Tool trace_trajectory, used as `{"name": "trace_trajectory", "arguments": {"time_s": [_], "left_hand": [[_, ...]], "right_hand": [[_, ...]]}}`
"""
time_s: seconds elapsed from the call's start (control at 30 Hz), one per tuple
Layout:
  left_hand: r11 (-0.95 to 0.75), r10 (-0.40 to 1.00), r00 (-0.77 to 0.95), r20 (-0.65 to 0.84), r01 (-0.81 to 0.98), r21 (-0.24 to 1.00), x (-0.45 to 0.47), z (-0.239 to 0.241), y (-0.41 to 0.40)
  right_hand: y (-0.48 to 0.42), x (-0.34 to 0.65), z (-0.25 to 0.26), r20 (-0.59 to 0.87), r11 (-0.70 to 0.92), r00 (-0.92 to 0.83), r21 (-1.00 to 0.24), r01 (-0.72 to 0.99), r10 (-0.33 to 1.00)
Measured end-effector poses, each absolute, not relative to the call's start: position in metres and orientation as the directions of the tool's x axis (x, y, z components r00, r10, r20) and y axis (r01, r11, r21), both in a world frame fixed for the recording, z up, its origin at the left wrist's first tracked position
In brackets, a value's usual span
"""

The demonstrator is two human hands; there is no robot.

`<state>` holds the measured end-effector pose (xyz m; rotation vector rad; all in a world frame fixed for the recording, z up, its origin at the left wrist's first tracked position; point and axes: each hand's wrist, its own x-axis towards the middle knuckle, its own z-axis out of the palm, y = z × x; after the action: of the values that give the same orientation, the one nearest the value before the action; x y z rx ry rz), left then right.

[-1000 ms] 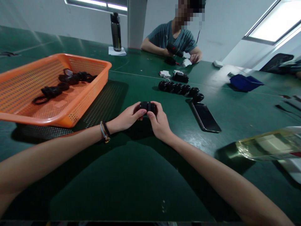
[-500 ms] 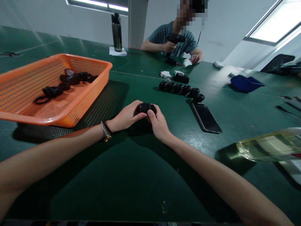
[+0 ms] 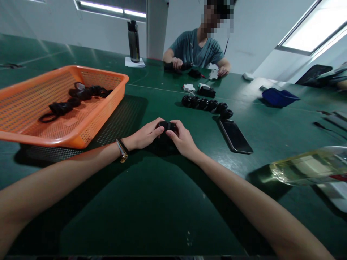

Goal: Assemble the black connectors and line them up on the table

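Observation:
Between my two hands is a small black round part (image 3: 168, 126), held just above the green table (image 3: 130, 224); its exact kind I cannot make out. My left hand (image 3: 148, 134) grips its left end, thumb on the near side. On its right end, my right hand (image 3: 183, 139) closes with the thumb pressed against the front. My fingertips hide its far side and underside. Beyond my right hand, several similar black round parts (image 3: 204, 104) stand in a row. A dark phone (image 3: 235, 136) lies at the near end of that row.
An orange perforated basket (image 3: 77, 139) with black ring-like parts (image 3: 61, 106) stands at left. A bottle of yellowish liquid (image 3: 309, 168) lies at right, a blue tray (image 3: 279, 97) behind it. A dark water bottle (image 3: 133, 42) stands at the back. Across the table sits a person (image 3: 193, 47).
My fingers have shifted on the black part, the right thumb moving slightly left. The person opposite has lowered a black power drill to the table. My view has shifted slightly.

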<state>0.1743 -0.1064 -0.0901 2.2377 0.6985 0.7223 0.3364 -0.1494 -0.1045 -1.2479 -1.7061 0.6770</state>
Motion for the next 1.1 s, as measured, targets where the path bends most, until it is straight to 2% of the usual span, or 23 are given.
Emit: {"name": "trace_trajectory", "arguments": {"time_s": [0.13, 0.3, 0.5, 0.77, 1.1], "left_hand": [[-0.569, 0.638, 0.724, 0.264, 0.212, 0.794, 0.173, -0.091, -0.104], [-0.539, 0.648, 0.721, 0.245, 0.207, 0.816, 0.174, -0.091, -0.102], [-0.516, 0.68, 0.674, 0.29, 0.158, 0.842, 0.178, -0.087, -0.113], [-0.555, 0.693, 0.624, 0.362, 0.139, 0.82, 0.178, -0.086, -0.124], [-0.62, 0.684, 0.633, 0.363, 0.242, 0.746, 0.177, -0.085, -0.118]], "right_hand": [[-0.152, 0.336, -0.105, 0.414, 0.403, -0.1, -0.758, 0.512, 0.905], [-0.152, 0.335, -0.104, 0.528, 0.505, -0.116, -0.69, 0.518, 0.841], [-0.154, 0.336, -0.105, 0.542, 0.53, -0.141, -0.677, 0.51, 0.829], [-0.163, 0.33, -0.102, 0.524, 0.511, -0.108, -0.731, 0.451, 0.845], [-0.166, 0.32, -0.105, 0.352, 0.331, 0.024, -0.9, 0.282, 0.936]]}}
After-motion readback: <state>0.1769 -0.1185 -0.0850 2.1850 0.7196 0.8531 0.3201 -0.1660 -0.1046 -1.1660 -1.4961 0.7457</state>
